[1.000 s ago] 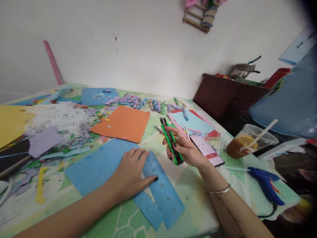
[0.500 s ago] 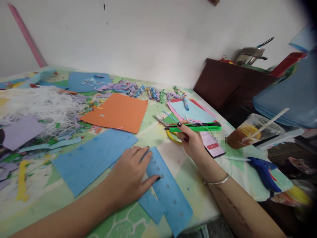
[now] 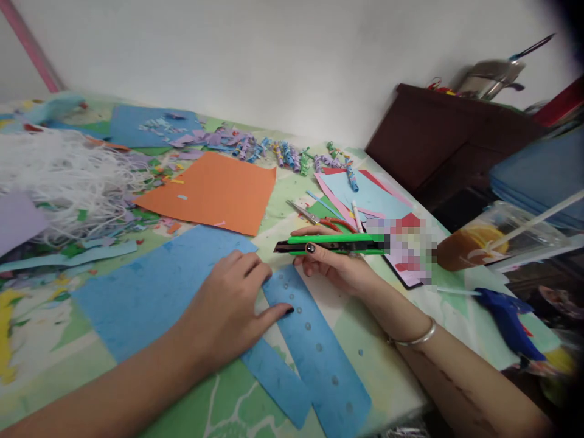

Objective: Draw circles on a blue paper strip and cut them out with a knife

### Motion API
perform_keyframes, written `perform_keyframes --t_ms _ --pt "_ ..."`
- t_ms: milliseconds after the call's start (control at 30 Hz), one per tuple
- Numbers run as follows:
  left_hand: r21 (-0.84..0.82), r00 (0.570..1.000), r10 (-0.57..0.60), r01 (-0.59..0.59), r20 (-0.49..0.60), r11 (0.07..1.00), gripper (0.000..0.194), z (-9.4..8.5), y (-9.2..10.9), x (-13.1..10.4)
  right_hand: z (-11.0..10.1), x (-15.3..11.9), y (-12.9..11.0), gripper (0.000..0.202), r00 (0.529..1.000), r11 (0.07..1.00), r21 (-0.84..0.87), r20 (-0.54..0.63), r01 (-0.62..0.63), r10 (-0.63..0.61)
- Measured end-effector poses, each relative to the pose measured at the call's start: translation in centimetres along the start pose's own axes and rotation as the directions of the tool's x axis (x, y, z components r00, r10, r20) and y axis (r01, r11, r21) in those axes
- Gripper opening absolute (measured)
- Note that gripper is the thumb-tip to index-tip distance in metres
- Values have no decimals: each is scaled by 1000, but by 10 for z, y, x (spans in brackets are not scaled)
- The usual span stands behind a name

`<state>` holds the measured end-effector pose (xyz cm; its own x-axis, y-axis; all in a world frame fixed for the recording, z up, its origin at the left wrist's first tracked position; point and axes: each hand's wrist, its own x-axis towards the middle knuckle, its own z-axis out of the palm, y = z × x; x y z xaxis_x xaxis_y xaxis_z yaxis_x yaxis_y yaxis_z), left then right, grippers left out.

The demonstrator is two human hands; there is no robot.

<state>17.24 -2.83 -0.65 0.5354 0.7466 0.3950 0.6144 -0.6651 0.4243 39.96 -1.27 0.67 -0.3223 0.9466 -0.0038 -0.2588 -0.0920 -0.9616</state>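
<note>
My right hand (image 3: 333,264) grips a green and black utility knife (image 3: 337,244) above the table, its tip pointing left. My left hand (image 3: 228,304) lies palm down with thumb and fingers apart, over a large blue sheet (image 3: 150,286) and the top of a narrower blue strip (image 3: 280,383). Its thumb tip touches the edge of another blue strip (image 3: 337,359), which carries a row of small round marks. A pair of scissors (image 3: 314,217) lies just behind the knife, partly covered by my right hand.
An orange sheet (image 3: 219,191), tangled white cord (image 3: 59,188) and paper scraps cover the left. Small coloured paper rolls (image 3: 285,155) lie along the back. A phone (image 3: 408,274), a drink cup (image 3: 469,243) and a blue glue gun (image 3: 506,322) are at the right edge.
My right hand has brought the utility knife left and lower, toward the top of the marked strip. My left hand stays on the blue pieces. The view has shifted slightly.
</note>
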Motion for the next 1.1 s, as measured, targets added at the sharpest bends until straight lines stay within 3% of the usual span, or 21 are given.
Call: perform_keyframes --t_ms 133,233,367,567,833,1100 --pt "-158 987 -154 146 -39 977 24 -6 -4 7 4 -2 -3 25 991 1000 9 -134 -26 27" --pt "-312 982 -189 188 26 931 29 -9 -2 10 9 -4 -6 36 984 996 42 -154 -84 89" --pt "-456 965 -222 263 143 850 32 -8 1 11 16 -5 -8 38 988 998 -38 -145 -58 52" --pt "-546 915 -335 403 226 735 35 -5 0 15 16 -5 -7 60 990 1000 3 -143 -7 8" --pt "-630 875 -375 481 306 610 41 -7 -1 17 8 -2 -7 44 994 997 72 -112 -3 11" --pt "-673 866 -361 498 347 547 39 -10 0 18 4 -2 -8 49 999 998 68 -31 -9 11"
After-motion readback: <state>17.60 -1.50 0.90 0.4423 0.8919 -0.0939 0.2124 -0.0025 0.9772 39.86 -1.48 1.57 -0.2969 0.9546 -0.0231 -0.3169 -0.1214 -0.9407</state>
